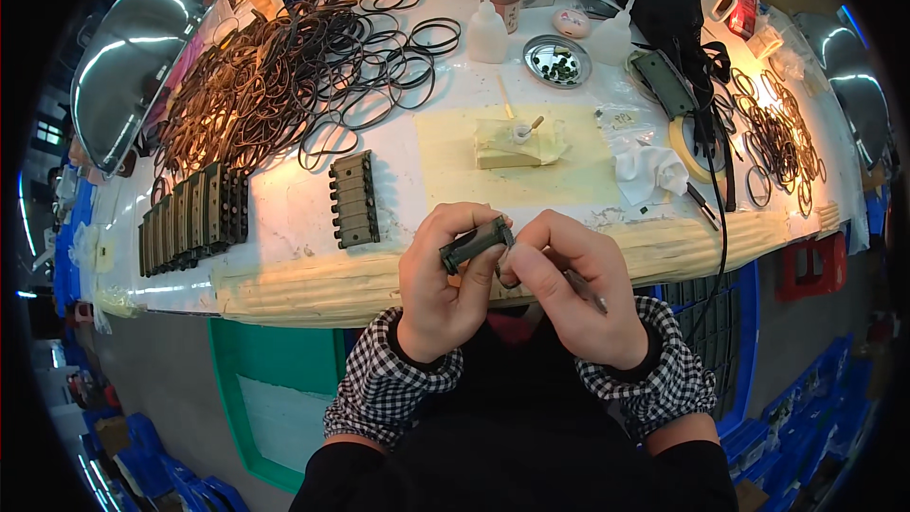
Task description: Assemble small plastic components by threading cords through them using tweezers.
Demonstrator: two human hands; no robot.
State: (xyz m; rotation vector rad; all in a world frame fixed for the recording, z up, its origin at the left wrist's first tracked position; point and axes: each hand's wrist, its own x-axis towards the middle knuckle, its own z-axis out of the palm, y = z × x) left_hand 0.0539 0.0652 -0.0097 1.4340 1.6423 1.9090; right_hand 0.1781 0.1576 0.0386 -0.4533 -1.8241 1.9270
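Note:
Just above the table's near edge, my left hand (438, 289) is closed round a small dark green cylindrical part (474, 245), tilted up to the right. My right hand (583, 284) pinches a slim metal tool (586, 291), perhaps tweezers; its tip end meets the right end of the part, and fingers hide most of it. Beyond my left hand stands a short row of similar green parts (354, 201), with a longer row (194, 220) further left. A block wrapped in yellow tape (517, 154), bearing a little white pot with a stick, lies beyond my hands.
A tangle of dark rubber rings (256, 85) covers the back left, and more rings (782, 133) lie right. A metal dish (532, 74) holds small green pieces beside white squeeze bottles (487, 36). White tissue (650, 171) and a tape roll (684, 147) lie right. Lamps (133, 66) flank the table.

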